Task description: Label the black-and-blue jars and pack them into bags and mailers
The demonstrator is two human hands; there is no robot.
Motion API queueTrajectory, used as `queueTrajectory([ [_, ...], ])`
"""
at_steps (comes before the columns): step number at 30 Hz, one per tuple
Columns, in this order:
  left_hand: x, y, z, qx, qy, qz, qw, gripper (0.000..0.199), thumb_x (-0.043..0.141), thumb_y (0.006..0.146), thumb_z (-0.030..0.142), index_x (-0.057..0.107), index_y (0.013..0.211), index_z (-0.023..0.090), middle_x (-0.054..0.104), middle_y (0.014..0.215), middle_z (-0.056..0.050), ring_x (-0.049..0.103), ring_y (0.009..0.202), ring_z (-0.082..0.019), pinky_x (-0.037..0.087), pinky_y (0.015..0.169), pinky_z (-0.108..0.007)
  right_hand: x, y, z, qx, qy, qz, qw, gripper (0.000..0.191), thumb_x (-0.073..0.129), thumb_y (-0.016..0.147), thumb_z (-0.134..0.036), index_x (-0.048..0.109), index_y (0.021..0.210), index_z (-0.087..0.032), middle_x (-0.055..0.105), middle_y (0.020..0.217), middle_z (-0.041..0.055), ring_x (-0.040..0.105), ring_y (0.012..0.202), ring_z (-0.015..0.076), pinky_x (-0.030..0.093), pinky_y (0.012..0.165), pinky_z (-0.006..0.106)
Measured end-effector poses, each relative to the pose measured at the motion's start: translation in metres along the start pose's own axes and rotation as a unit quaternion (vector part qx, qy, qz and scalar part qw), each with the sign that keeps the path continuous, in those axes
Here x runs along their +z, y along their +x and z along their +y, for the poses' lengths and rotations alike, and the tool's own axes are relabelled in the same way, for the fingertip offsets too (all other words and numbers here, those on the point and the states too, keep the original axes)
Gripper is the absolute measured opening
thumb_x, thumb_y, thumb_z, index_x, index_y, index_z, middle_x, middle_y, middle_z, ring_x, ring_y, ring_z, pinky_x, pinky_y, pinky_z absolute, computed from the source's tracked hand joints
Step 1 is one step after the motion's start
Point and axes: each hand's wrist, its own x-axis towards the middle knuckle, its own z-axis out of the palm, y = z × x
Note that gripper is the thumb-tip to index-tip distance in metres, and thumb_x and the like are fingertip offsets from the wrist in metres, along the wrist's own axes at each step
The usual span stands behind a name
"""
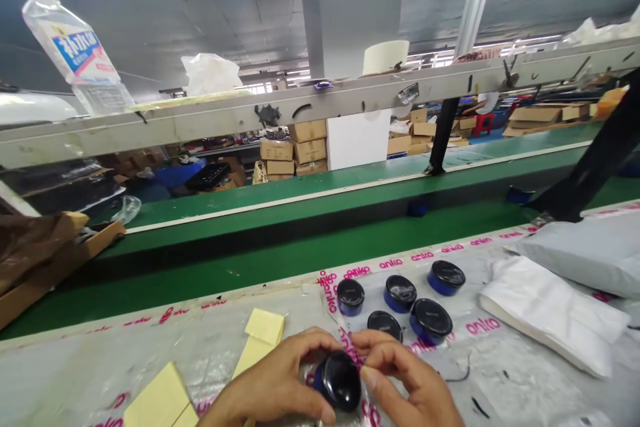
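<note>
My left hand (280, 377) is wrapped round a small round blue jar (341, 381) with a shiny black lid, tilted so that its lid faces me. Just right of that jar is my right hand (407, 380), its thumb and fingers bent together in a pinch. Whatever may lie between those fingertips is too small to make out. Beyond my hands stand several similar jars (431, 320) with black lids, grouped on the plastic-covered bench (300, 307). Pale yellow paper pieces (163, 397) lie to the left of my left hand.
A green conveyor belt (240, 260) runs behind the bench, with a blue jar (417, 209) on it. White folded sheets (555, 320) lie at right. A metal shelf rail (220, 113) crosses above, bearing a plastic bottle (83, 57). A cardboard box (65, 267) sits at left.
</note>
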Motion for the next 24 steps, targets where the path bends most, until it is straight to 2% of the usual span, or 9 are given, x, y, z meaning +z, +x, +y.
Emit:
queueTrajectory([
  [2,0.001,-0.004,-0.001,0.011,0.041,-0.033,0.999,0.056,0.089,0.062,0.043,0.073,0.113,0.028,0.070,0.119,-0.004,0.062,0.114,-0.031,0.046,0.100,-0.041,0.007,-0.001,0.006,0.009,-0.018,-0.040,0.999,0.025,0.069,0.083,-0.042,0.067,0.072,-0.020,0.073,0.116,0.0134,0.068,0.108,0.0299,0.055,0.092,0.036],
  [3,0.002,-0.006,-0.002,0.010,0.051,-0.028,0.998,0.057,0.088,0.063,0.042,0.073,0.117,0.029,0.070,0.121,-0.004,0.063,0.115,-0.031,0.047,0.102,-0.042,0.009,-0.001,0.009,0.012,-0.023,-0.051,0.998,0.024,0.068,0.084,-0.042,0.067,0.074,-0.020,0.073,0.117,0.0135,0.068,0.109,0.0296,0.053,0.094,0.036],
  [6,0.008,-0.015,-0.006,-0.012,0.075,0.073,0.994,0.064,0.086,0.068,0.032,0.066,0.129,0.033,0.069,0.130,-0.004,0.061,0.122,-0.031,0.046,0.106,-0.042,0.014,-0.003,0.018,0.020,-0.031,-0.051,0.998,0.026,0.064,0.088,-0.043,0.067,0.077,-0.020,0.072,0.117,0.0137,0.068,0.108,0.0289,0.051,0.096,0.037],
  [10,0.029,-0.031,-0.027,0.018,0.155,0.199,0.967,0.040,0.069,0.085,0.028,0.069,0.125,0.034,0.070,0.131,-0.005,0.064,0.120,-0.030,0.049,0.106,-0.041,0.017,-0.005,0.018,0.031,-0.034,-0.033,0.998,0.030,0.065,0.089,-0.047,0.068,0.078,-0.020,0.072,0.118,0.0144,0.067,0.109,0.0299,0.051,0.096,0.037],
  [11,0.035,-0.033,-0.035,0.026,0.160,0.218,0.962,0.043,0.068,0.085,0.028,0.068,0.128,0.034,0.069,0.134,-0.005,0.064,0.122,-0.031,0.049,0.108,-0.043,0.018,-0.005,0.016,0.032,-0.033,-0.020,0.999,0.031,0.065,0.088,-0.049,0.068,0.077,-0.020,0.072,0.117,0.0144,0.067,0.110,0.0303,0.051,0.096,0.037],
  [14,0.054,-0.033,-0.057,-0.004,0.146,0.264,0.953,0.076,0.082,0.066,0.021,0.061,0.138,0.034,0.059,0.147,-0.007,0.053,0.135,-0.037,0.043,0.115,-0.050,0.022,-0.006,0.011,0.036,-0.017,0.002,0.999,0.034,0.067,0.086,-0.052,0.068,0.076,-0.020,0.073,0.116,0.0144,0.067,0.111,0.0307,0.052,0.097,0.037],
  [16,0.064,-0.027,-0.065,-0.024,0.134,0.305,0.942,0.086,0.084,0.058,0.018,0.059,0.139,0.032,0.057,0.148,-0.009,0.050,0.137,-0.039,0.041,0.115,-0.053,0.023,-0.005,0.011,0.046,0.009,-0.025,0.999,0.034,0.068,0.086,-0.053,0.068,0.078,-0.020,0.073,0.115,0.0145,0.068,0.110,0.0302,0.052,0.096,0.037],
  [19,0.070,-0.016,-0.062,-0.015,0.123,0.347,0.930,0.074,0.079,0.060,0.014,0.063,0.131,0.030,0.064,0.139,-0.009,0.058,0.129,-0.037,0.044,0.111,-0.052,0.021,-0.003,0.016,0.074,0.066,-0.056,0.993,0.035,0.070,0.084,-0.053,0.066,0.078,-0.019,0.074,0.111,0.0145,0.068,0.107,0.0299,0.052,0.095,0.039],
  [24,0.069,-0.009,-0.044,-0.042,0.107,0.344,0.932,0.061,0.078,0.053,0.009,0.066,0.110,0.026,0.072,0.113,-0.006,0.069,0.102,-0.033,0.053,0.096,-0.045,0.014,-0.002,0.018,0.106,0.095,-0.034,0.989,0.031,0.072,0.083,-0.049,0.066,0.076,-0.018,0.071,0.118,0.0129,0.066,0.110,0.0302,0.050,0.095,0.039],
])
